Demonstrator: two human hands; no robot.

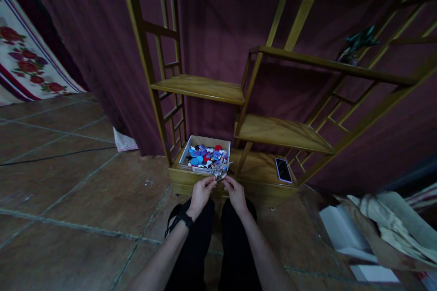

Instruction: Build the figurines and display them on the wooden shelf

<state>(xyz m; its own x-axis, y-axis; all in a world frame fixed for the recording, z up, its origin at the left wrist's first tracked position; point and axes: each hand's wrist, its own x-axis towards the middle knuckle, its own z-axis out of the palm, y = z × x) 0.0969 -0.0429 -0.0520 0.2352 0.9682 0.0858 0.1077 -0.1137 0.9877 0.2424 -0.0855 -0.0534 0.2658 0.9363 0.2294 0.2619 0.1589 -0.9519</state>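
Observation:
A small piece of crinkled clear plastic (219, 173) is pinched between both hands, in front of the box. My left hand (202, 192), with a dark band on its wrist, grips its left side with closed fingertips. On the other side my right hand (235, 193) grips it with thumb and fingers pressed together. What the plastic may contain is too small to make out. Just beyond the hands an open cardboard box (185, 154) rests on the low shelf. Inside lie many small flat pieces (201, 154) in blue, purple, red, white and black.
A wooden shelf unit (201, 86) stands before a dark red curtain (211, 18). A phone (283, 170) lies on its low board at right. A plant-like ornament (358, 45) sits higher up. White boxes (346, 232) and cloth (399, 223) are on the floor at right; a cable (58, 157) runs at left.

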